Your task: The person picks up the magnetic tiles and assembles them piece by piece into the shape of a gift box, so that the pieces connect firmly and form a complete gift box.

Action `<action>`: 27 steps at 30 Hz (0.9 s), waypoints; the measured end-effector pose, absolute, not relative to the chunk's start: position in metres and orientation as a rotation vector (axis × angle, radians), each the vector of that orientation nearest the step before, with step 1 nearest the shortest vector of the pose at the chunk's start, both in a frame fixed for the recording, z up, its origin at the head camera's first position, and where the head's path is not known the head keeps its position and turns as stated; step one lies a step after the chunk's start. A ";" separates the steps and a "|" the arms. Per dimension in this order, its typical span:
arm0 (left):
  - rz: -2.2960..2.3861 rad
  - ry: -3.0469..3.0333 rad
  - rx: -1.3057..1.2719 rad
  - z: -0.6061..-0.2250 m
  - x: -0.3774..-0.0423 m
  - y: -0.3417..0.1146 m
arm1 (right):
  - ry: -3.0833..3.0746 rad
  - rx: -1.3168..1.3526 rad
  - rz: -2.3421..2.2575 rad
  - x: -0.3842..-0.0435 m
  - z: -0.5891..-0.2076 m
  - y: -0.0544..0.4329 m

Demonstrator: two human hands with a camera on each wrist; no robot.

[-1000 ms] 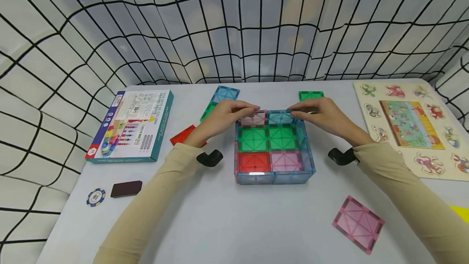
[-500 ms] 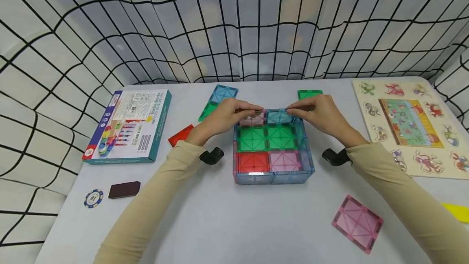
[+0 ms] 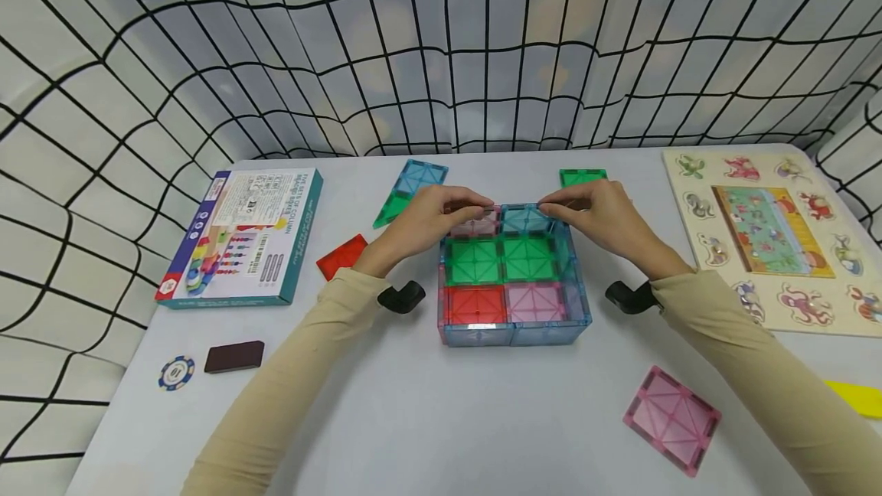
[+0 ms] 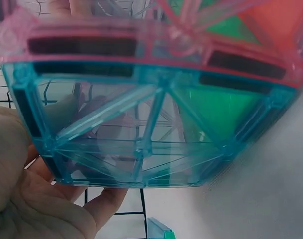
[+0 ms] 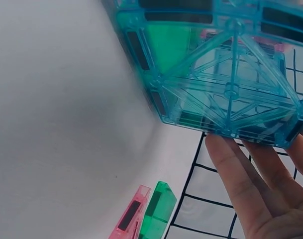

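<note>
A low box of clear magnetic tiles (image 3: 513,335) stands mid-table. Its walls are mostly blue, and green, red and pink tiles show inside. At the back left corner my left hand (image 3: 427,220) pinches the upper edge of the back wall between thumb and fingers. My right hand (image 3: 606,217) pinches the same wall's edge at the back right. In the left wrist view, fingers (image 4: 106,204) reach behind a blue tile (image 4: 151,124) topped by a pink one. Fingertips (image 5: 218,144) touch the far side of the blue wall in the right wrist view.
Loose tiles lie around: pink (image 3: 674,421) at front right, red (image 3: 342,255) and blue (image 3: 422,174) at left, green (image 3: 582,177) behind. A printed carton (image 3: 241,236), dark block (image 3: 234,357) and chip (image 3: 176,373) are left. A picture board (image 3: 775,239) lies right.
Almost nothing differs. Both hands stay at the back corners of the box, with only a slight shift of the left wrist and of the head view.
</note>
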State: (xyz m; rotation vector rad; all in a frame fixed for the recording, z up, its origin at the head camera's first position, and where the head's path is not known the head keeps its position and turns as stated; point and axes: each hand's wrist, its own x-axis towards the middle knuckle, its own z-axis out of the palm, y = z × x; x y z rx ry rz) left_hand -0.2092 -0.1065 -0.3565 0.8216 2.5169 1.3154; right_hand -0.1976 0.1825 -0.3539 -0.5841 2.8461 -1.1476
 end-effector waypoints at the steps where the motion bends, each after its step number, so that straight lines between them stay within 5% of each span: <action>1: 1.318 2.526 0.822 -0.357 -0.209 -0.107 | 2.846 -0.587 -1.149 -0.197 -0.354 0.182; 11: 1.343 2.546 0.806 -0.358 -0.205 -0.108 | 2.739 -0.587 -1.270 -0.207 -0.347 0.200; 27: 1.636 2.241 0.435 -0.362 -0.147 -0.163 | 2.677 -0.617 -0.669 -0.268 -0.366 0.242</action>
